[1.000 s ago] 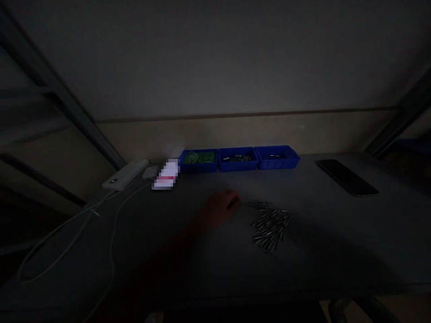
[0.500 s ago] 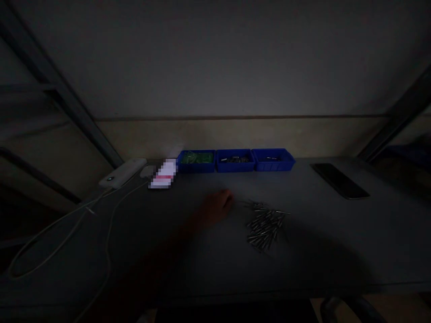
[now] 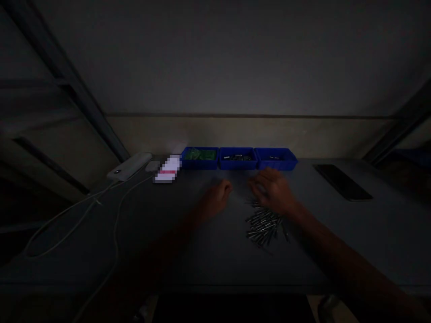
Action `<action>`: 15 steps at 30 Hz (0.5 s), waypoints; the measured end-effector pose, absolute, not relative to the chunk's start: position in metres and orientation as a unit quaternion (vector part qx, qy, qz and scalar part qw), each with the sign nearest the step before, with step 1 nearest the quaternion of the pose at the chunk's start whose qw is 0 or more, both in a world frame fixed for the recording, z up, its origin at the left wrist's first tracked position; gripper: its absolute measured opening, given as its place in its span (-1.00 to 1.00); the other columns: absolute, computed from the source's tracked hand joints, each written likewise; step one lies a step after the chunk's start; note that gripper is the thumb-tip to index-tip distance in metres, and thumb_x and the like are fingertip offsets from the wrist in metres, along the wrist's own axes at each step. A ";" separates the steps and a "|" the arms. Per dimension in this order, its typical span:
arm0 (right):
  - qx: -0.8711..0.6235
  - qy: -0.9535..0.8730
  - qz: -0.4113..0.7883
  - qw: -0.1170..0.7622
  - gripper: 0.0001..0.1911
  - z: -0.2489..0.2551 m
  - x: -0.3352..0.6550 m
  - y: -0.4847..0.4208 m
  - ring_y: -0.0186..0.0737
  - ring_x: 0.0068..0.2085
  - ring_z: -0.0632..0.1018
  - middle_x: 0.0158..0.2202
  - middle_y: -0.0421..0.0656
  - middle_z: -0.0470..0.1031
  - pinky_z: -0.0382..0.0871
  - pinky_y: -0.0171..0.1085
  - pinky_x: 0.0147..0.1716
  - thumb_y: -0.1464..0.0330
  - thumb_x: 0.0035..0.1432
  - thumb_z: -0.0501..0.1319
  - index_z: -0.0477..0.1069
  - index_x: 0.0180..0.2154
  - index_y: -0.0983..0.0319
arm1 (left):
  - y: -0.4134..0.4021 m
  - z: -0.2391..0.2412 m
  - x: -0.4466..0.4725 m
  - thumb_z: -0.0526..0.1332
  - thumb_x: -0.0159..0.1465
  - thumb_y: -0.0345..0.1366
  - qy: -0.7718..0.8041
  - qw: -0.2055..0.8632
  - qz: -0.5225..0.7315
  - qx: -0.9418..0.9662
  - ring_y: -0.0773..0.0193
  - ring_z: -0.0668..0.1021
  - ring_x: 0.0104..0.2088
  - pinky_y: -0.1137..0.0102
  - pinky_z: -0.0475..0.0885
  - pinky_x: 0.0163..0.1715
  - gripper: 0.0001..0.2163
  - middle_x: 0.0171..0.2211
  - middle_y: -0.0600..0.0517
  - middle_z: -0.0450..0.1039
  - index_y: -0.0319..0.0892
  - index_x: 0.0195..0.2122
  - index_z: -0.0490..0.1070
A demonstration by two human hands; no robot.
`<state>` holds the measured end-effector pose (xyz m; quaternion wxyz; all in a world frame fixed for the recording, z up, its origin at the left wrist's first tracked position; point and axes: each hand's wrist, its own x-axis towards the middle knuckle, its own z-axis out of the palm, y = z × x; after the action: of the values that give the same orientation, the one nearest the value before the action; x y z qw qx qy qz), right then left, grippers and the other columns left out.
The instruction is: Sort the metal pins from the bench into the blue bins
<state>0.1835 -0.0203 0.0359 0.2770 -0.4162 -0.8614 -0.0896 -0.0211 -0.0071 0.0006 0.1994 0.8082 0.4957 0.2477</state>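
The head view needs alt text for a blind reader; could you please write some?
The right hand is at the far edge of a pile of slim metal pieces on a dim table, left hand nearby, three blue bins behind.

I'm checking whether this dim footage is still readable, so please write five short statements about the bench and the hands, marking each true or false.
1. Three blue bins stand in a row toward the back of the table. True.
2. The green contents are in the rightmost bin. False: they are in the leftmost bin.
3. The right hand is nearer to the pile of metal pieces than the left hand is. True.
4. The left hand is inside a bin. False: it is in front of the bins.
5. The dark flat device lies left of the bins. False: it lies to their right.
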 end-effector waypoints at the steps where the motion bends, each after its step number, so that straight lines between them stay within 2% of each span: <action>1: -0.412 -0.867 -0.088 0.267 -0.79 0.032 0.178 -0.022 -0.17 -0.21 0.45 -0.29 -0.06 0.47 0.31 -0.17 -0.15 0.29 0.20 0.12 0.43 -0.22 0.27 | -0.007 0.001 -0.021 -0.06 0.30 -0.31 0.496 0.198 0.250 0.807 0.29 0.44 -0.42 0.40 0.30 -0.39 -0.84 -0.41 0.02 0.40 -0.19 -0.25 0.28; 7: -0.425 -0.877 -0.081 0.209 -0.86 0.018 0.158 -0.030 -0.15 -0.26 0.41 -0.34 -0.06 0.46 0.22 -0.23 -0.26 0.41 0.19 0.09 0.42 -0.29 0.27 | -0.007 0.002 -0.019 -0.08 0.32 -0.29 0.498 0.199 0.245 0.808 0.28 0.41 -0.47 0.40 0.25 -0.42 -0.81 -0.47 0.04 0.36 -0.18 -0.30 0.28; 15: -0.445 -0.867 -0.076 0.210 -0.85 0.013 0.159 -0.034 -0.19 -0.30 0.42 -0.33 -0.06 0.46 0.20 -0.28 -0.32 0.44 0.22 0.03 0.37 -0.27 0.26 | -0.008 0.002 -0.019 -0.08 0.33 -0.26 0.488 0.190 0.240 0.817 0.31 0.41 -0.49 0.42 0.25 -0.43 -0.76 -0.53 0.05 0.35 -0.17 -0.42 0.28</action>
<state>0.1586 -0.0338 0.0131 0.2095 -0.4449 -0.8674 -0.0762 -0.0188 -0.0079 0.0024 0.1900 0.8175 0.4879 0.2401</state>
